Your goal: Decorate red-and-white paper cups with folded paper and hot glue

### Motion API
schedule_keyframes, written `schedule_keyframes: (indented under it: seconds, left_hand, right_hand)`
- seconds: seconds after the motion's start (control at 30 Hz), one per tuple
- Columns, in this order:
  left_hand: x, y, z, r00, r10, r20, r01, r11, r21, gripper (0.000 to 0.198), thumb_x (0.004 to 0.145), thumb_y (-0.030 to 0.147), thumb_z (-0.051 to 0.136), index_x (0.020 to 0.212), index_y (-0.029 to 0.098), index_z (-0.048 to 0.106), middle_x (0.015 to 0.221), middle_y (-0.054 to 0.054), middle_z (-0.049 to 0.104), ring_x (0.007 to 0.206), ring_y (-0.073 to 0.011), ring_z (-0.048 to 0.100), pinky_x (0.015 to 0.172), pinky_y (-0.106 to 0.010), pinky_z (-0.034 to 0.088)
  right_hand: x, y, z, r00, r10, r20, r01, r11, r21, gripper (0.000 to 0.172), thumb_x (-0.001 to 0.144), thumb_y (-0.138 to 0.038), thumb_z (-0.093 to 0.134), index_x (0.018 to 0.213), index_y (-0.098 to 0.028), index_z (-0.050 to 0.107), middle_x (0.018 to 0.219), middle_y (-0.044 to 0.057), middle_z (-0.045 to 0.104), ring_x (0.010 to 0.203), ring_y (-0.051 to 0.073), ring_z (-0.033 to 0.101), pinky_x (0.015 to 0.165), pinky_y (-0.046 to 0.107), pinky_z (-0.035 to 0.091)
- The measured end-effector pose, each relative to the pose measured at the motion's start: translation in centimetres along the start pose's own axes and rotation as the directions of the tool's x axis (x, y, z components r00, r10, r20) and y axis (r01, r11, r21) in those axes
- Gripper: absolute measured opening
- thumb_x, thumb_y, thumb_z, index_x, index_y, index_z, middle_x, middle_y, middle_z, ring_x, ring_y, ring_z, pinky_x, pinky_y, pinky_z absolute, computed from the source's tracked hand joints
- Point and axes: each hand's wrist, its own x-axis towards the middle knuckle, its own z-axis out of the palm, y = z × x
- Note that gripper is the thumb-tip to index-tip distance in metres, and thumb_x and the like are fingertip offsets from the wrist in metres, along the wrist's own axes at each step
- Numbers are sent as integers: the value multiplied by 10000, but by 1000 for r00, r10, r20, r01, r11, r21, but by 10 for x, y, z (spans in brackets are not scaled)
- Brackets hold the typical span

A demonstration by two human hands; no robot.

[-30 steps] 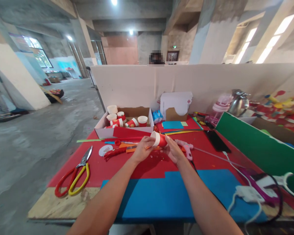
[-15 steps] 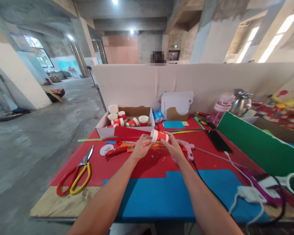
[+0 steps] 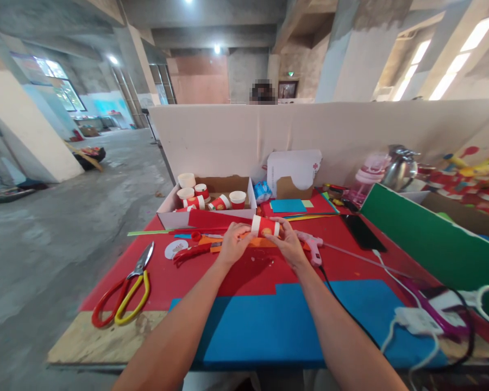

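Note:
A paper cup with a red wrap and white ends lies sideways between my hands, held above the red table covering. My right hand grips its right end, thumb in front. At the white left end, my left hand has its fingers closed on the rim. Beneath them lie orange strips and a red-handled tool, partly hidden by my left hand. A pink glue gun rests just right of my right hand. Behind, a cardboard box holds several similar cups.
Large scissors with red and yellow handles lie at the left. Blue sheets cover the front of the table. A phone, a green-sided box and a power strip with cables occupy the right. A white partition stands behind.
The cup has turned a little in my fingers, so the printed mark on its wrap sits lower. Both hands stay in nearly the same place.

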Motion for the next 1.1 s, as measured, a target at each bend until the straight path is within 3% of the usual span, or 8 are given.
schedule_keyframes:
  seconds: [0.1,0.17,0.3,0.4,0.53,0.73,1.0,1.1]
  left_hand:
    - [-1,-3,4,984,-175,42,180,962,-206,273,805,396,563,738,155,671,671,0,612,664,-141,505,640,-250,418]
    - [-2,-5,6,971,-226,82,240,920,-310,287,785,409,579,757,142,680,679,-4,622,664,-144,524,629,-245,425]
    - [-2,-5,8,971,-210,119,239,900,-365,284,750,408,616,784,137,696,746,-15,656,741,-167,562,710,-268,448]
    - [-2,-3,8,964,-233,130,265,881,-391,283,735,402,628,806,135,690,707,-8,642,682,-142,556,675,-251,442]
    - [-1,2,7,944,-302,131,327,821,-469,311,728,426,631,840,139,667,646,-2,613,609,-120,547,620,-236,442]
    - [0,5,7,953,-284,103,297,822,-486,351,732,498,607,737,147,616,644,-6,593,637,-129,545,656,-247,452]
    - [-1,4,7,964,-264,30,248,856,-454,365,791,506,554,797,147,618,691,-4,583,673,-127,526,674,-239,437]
    - [0,1,3,967,-254,16,238,880,-411,337,821,484,520,787,157,594,694,2,564,661,-126,510,632,-231,422]
  right_hand:
    - [-1,-1,1,999,-5,47,4,1000,21,416,619,-303,762,995,-268,587,1098,15,622,983,185,591,834,313,504]
    - [-2,-3,1,999,37,37,-40,996,82,425,637,-323,746,1024,-273,579,1120,18,606,989,186,588,820,323,516]
    - [-4,-5,0,993,118,24,-120,985,126,498,605,-302,766,1060,-288,564,1050,2,607,901,170,598,766,333,538]
    - [-3,-6,0,999,48,-10,-47,996,75,521,568,-246,782,1042,-286,568,1005,-15,621,861,148,598,775,297,515]
    - [-2,-5,1,999,-9,51,8,1000,18,503,583,-228,763,1041,-274,561,1006,-5,644,916,170,606,789,294,491]
    - [-1,-2,1,997,-23,71,21,1000,22,494,619,-261,745,1072,-280,550,1043,-2,641,935,169,607,837,306,475]
    - [-3,3,3,997,12,77,-18,996,85,443,660,-336,727,1075,-304,574,1152,0,583,955,164,585,823,313,503]
    - [-2,1,2,999,8,41,-9,1000,25,333,699,-394,689,999,-272,611,1078,16,612,921,171,586,812,317,498]
